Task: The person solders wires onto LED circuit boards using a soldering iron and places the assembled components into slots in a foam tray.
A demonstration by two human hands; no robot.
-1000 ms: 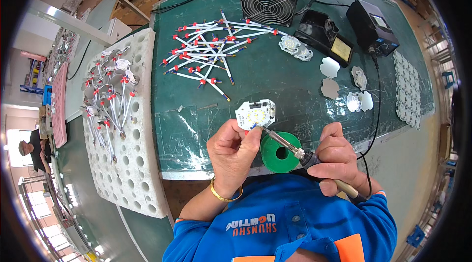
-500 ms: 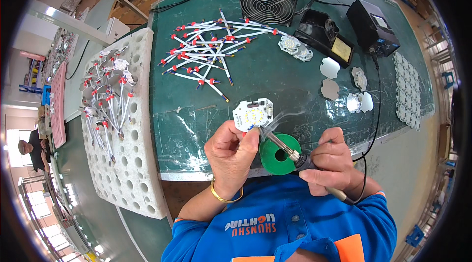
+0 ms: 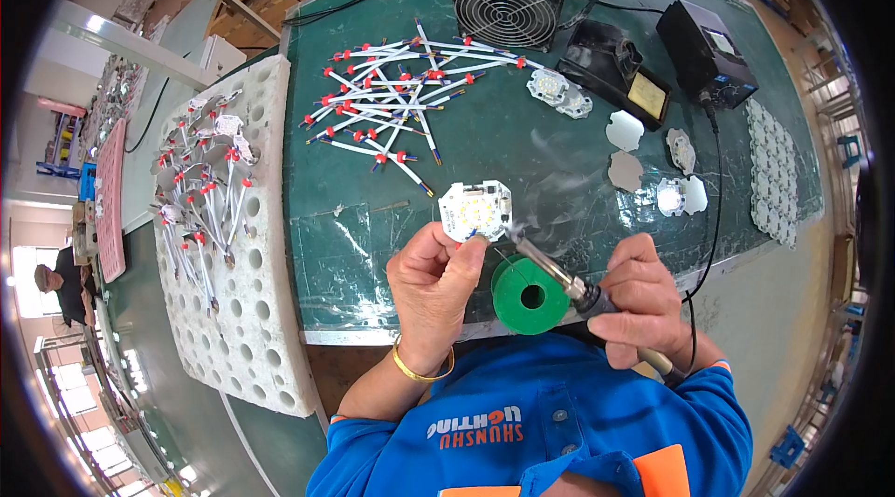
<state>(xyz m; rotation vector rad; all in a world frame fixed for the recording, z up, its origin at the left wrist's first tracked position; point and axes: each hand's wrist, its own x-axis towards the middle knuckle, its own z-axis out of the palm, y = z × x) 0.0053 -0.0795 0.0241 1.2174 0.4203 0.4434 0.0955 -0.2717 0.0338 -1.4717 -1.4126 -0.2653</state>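
Observation:
My left hand [image 3: 432, 278] pinches a white LED circuit board [image 3: 475, 209] by its lower edge, yellow chips facing up. A blue wire end shows beside the thumb; the rest of what the fingers cover is hidden. My right hand [image 3: 641, 306] is wrapped round the dark handle of a soldering iron [image 3: 579, 290]. Its metal tip points at the board's lower right corner, a little apart from it, with smoke drifting above. Below the tip, a green solder spool [image 3: 530, 296] rests at the table's near edge, and a thin solder strand runs from it toward the board.
White cables with red grommets [image 3: 392, 101] lie heaped at the back. Behind them is a fan [image 3: 509, 3]. An iron stand [image 3: 620, 77], a black soldering station [image 3: 706, 51], loose boards [image 3: 680, 150] and a board panel [image 3: 773, 173] occupy the right. A holed foam slab [image 3: 247, 283] carries wired boards.
The soldering iron has drawn back to the right, its tip coming away from the board. My left hand and the board have shifted slightly left.

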